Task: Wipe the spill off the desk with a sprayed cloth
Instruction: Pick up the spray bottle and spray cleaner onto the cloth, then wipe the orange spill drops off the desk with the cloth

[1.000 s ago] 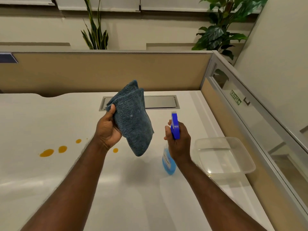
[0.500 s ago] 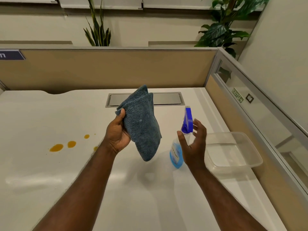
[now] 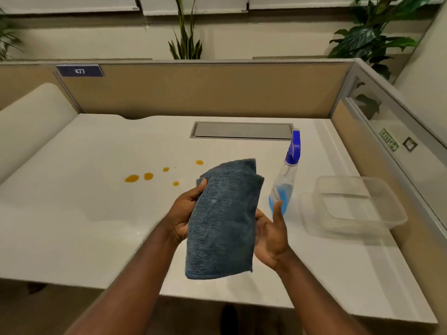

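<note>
You see five orange spill drops (image 3: pixel 131 178) on the bench (image 3: pixel 72 213), one blue cloth (image 3: pixel 222 221), one spray bottle (image 3: pixel 285 180), one clear container (image 3: pixel 350 204) (plastic, lidless) and two hands (image 3: pixel 181 213).

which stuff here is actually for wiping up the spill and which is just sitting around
For the job:
blue cloth, in the left hand
spray bottle, standing on the desk
orange spill drops

Just lying about:
clear plastic container
grey cable hatch
plants
</note>
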Available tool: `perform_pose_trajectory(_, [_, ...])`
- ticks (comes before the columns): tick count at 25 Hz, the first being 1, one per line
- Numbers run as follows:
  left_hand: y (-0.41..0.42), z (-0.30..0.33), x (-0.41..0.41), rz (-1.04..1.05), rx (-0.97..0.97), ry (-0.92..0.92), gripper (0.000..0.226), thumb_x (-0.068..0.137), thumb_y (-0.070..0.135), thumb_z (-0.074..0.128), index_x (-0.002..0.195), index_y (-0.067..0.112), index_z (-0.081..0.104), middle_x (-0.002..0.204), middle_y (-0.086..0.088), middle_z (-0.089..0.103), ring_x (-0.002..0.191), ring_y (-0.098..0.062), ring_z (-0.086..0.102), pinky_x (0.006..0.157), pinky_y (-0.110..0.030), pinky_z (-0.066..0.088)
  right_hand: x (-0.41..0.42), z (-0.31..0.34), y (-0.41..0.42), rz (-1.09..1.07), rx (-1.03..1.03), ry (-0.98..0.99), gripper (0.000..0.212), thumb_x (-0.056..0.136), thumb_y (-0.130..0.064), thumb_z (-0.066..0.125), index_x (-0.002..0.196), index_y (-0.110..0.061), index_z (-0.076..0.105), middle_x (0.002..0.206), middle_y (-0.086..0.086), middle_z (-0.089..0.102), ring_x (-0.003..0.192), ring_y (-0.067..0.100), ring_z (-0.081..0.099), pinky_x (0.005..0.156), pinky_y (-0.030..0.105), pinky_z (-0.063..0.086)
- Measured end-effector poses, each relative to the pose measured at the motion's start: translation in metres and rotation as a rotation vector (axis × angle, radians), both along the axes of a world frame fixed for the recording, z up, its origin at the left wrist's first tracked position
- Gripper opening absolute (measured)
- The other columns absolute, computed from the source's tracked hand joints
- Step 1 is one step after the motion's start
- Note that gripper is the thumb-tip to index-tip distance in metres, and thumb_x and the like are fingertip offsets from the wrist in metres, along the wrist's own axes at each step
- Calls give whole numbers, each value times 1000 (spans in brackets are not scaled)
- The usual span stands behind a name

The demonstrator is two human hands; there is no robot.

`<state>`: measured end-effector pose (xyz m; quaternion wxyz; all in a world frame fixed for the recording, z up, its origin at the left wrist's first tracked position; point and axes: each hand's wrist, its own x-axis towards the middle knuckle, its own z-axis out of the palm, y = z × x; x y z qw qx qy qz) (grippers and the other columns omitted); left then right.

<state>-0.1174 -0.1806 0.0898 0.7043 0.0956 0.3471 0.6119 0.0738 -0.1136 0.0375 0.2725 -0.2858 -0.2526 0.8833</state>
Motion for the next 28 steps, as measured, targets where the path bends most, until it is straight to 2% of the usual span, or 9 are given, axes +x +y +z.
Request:
perform_pose_trajectory(2, [-16, -4, 3, -17, -73, 34, 47, 88, 32, 59, 117, -4, 64, 104, -23, 72, 90, -35, 71, 78, -48, 60, -5, 9, -10, 126, -38, 142, 90, 75, -69, 57, 139, -7, 45, 141, 21, 50, 130, 39, 45, 111, 58, 30])
perform_pose_trajectory(5, [-33, -11, -5, 50, -163, 78, 48, 83, 29, 61, 118, -4, 63, 109, -24, 70, 92, -36, 70, 81, -49, 59, -13, 12, -23, 142, -31, 27, 65, 82, -46, 69, 130, -4, 56, 131, 22, 59, 120, 39, 56, 99, 53, 46])
perform_pose_trajectory(8, [-47, -15, -25, 76, -169, 177, 42, 85, 33, 61, 115, 5, 69, 115, -17, 69, 99, -32, 68, 85, -46, 57, -20, 9, -31, 103, -29, -72, 49, 86, -39, 66, 121, -5, 63, 122, 21, 65, 110, 38, 64, 84, 49, 55])
perform_pose_trajectory(12, [-66, -36, -59, 86, -231, 841, 29, 94, 40, 56, 117, 23, 59, 124, -2, 65, 106, -22, 64, 82, -36, 53, -43, 13, -31, -140, 145, -141, 42, 85, -37, 65, 119, -14, 62, 114, 12, 71, 105, 31, 68, 77, 44, 58])
perform_pose_trajectory(16, [-98, -75, -111, 206, -184, 1312, 38, 89, 31, 66, 125, 27, 53, 132, 10, 56, 120, -17, 53, 91, -28, 42, -71, 13, -21, -596, 511, -572, 13, 92, -35, 59, 94, -22, 58, 94, -7, 67, 93, 19, 65, 81, 35, 51])
perform_pose_trajectory(19, [-114, -100, -160, 157, -174, 1567, 64, 87, 32, 68, 142, 24, 38, 152, 3, 38, 139, -17, 34, 110, -38, 33, -96, 8, -15, -838, 731, -883, 20, 97, -33, 52, 93, -14, 47, 83, 1, 56, 79, 22, 55, 70, 34, 43])
perform_pose_trajectory(21, [-119, -110, -185, 112, -224, 1719, 76, 86, 38, 68, 149, 22, 27, 160, -1, 24, 147, -22, 21, 115, -49, 26, -115, 5, -12, -943, 815, -993, 28, 97, -32, 51, 94, -5, 47, 81, 5, 53, 73, 21, 51, 65, 29, 37])
perform_pose_trajectory(25, [-146, -124, -226, 115, -350, 1761, 92, 82, 58, 62, 152, 24, 13, 163, 0, 11, 149, -24, 10, 117, -54, 17, -153, -6, 3, -938, 795, -1077, 32, 97, -28, 51, 100, 3, 47, 85, 13, 56, 74, 21, 49, 64, 31, 36])
perform_pose_trajectory(28, [-170, -138, -253, 58, -402, 1786, 104, 73, 80, 50, 153, 28, 7, 163, 5, 5, 150, -19, 3, 119, -50, 8, -181, -16, 14, -860, 759, -1123, 33, 96, -27, 54, 106, 5, 49, 104, 23, 65, 86, 31, 60, 70, 27, 39])
